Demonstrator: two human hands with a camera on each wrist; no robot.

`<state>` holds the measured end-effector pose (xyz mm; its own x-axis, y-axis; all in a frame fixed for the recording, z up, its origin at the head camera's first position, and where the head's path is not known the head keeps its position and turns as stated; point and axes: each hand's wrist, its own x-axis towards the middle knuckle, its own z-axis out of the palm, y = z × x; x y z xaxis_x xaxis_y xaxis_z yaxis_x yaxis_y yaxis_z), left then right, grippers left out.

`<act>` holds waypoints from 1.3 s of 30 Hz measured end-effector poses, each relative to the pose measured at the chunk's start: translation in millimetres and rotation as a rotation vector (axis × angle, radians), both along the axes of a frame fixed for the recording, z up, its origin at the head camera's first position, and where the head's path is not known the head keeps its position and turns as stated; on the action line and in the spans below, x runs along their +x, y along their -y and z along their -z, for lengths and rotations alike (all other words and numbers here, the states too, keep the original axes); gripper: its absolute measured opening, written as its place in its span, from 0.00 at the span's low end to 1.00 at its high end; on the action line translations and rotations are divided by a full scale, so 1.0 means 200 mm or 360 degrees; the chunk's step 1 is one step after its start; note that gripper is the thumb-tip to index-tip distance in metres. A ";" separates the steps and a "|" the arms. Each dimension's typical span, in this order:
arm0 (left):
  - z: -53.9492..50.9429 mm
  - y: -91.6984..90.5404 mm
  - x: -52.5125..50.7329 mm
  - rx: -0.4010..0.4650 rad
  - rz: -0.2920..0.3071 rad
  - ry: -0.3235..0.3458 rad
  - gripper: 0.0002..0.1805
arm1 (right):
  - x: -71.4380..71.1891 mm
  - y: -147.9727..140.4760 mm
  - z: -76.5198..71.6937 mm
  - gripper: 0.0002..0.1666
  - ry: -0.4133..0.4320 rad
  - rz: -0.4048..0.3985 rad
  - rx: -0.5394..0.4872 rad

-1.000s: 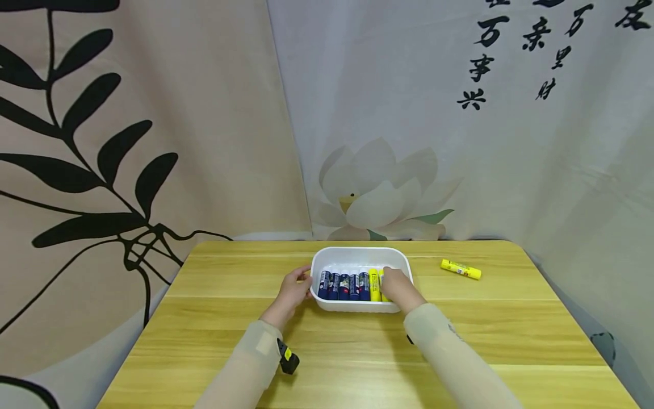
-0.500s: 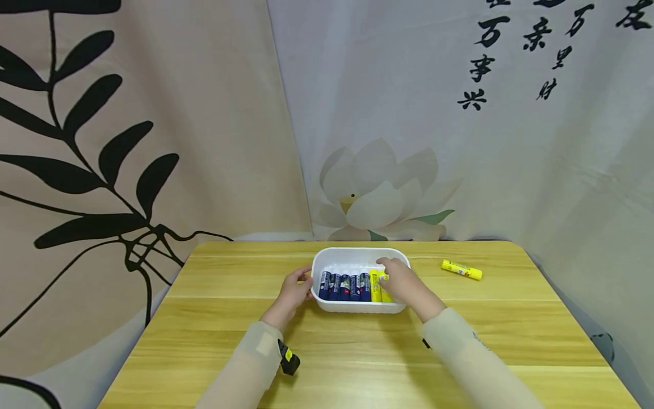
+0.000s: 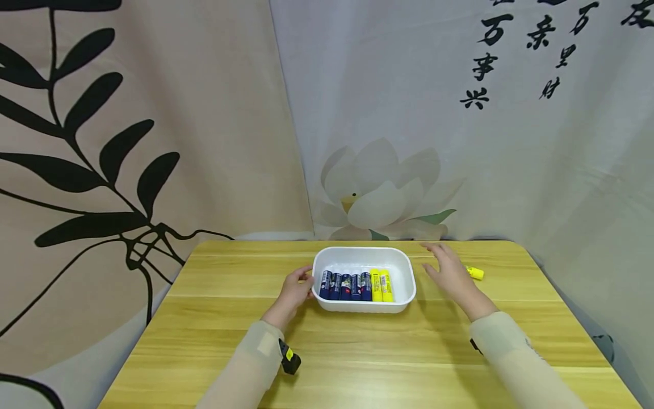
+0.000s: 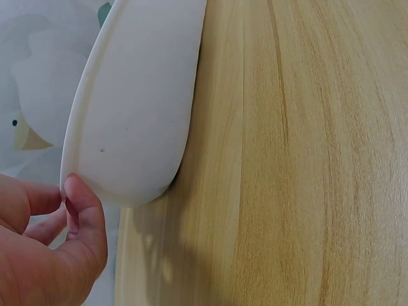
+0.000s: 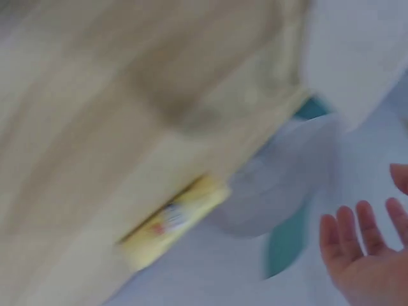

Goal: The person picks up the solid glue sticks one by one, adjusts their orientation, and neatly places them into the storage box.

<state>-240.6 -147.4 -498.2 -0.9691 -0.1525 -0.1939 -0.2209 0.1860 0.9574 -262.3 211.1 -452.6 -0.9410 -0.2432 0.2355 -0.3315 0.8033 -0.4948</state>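
Observation:
A white plastic tray (image 3: pixel 364 307) stands on the table, holding a row of capped tubes that look like glue sticks. Several dark blue tubes (image 3: pixel 346 287) fill the left of the row, with two yellow tubes (image 3: pixel 381 286) at its right end. My left hand (image 3: pixel 293 293) pinches the tray's left rim between thumb and fingers; the left wrist view shows this hand (image 4: pixel 54 245) at the rim's corner. Holding nothing, my right hand (image 3: pixel 455 278) hovers right of the tray with fingers spread. Behind it lies a loose yellow tube (image 3: pixel 475 273), partly hidden; the right wrist view shows this tube (image 5: pixel 172 220) blurred.
The wooden table (image 3: pixel 357 363) ends at a back edge just beyond the tray. A printed cloth (image 3: pixel 230 113) with leaves, a lotus and characters hangs behind it. The tray's back strip and right end show bare floor.
My right hand has let go of the right-hand yellow tube, left the tray and moved right toward the loose one. My left hand stays on the rim.

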 end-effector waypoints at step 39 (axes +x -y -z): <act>0.00 0.00 0.00 0.0016 0.0011 0.0018 0.22 | -0.14 -0.41 0.24 0.34 0.0308 0.0139 0.0594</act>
<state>-239.9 -147.0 -497.6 -0.9679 -0.1440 -0.2061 -0.2303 0.1782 0.9567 -289.8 292.9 -501.3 -0.9800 -0.1955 -0.0362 -0.1837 0.9600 -0.2115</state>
